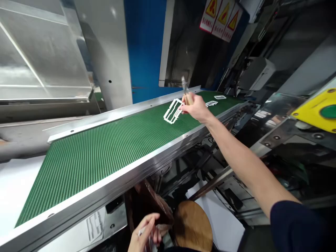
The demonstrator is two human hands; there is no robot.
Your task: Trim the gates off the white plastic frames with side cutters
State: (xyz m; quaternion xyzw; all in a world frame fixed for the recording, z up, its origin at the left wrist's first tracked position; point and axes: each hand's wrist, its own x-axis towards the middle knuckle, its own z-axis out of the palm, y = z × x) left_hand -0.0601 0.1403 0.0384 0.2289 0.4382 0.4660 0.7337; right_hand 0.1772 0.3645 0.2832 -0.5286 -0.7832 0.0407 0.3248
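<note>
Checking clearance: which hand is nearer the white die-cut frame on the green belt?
Right hand: at the edge of the white die-cut frame. Left hand: far from it, below the conveyor belt.

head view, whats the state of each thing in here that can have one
right hand, gripping wood-handled metal tool
left hand, holding crumpled clear plastic
white frame-shaped cut-out, flat on belt, beside right hand
two small white cut-outs, flat on belt
green ribbed conveyor belt, bearing white cut-outs

White cut-out frame (169, 109) flat on the green belt (105, 168) — wooden-handled metal tool (187, 99) upright in the right hand (195, 109), clear plastic (151, 241) in the left hand (144, 232)!
</note>
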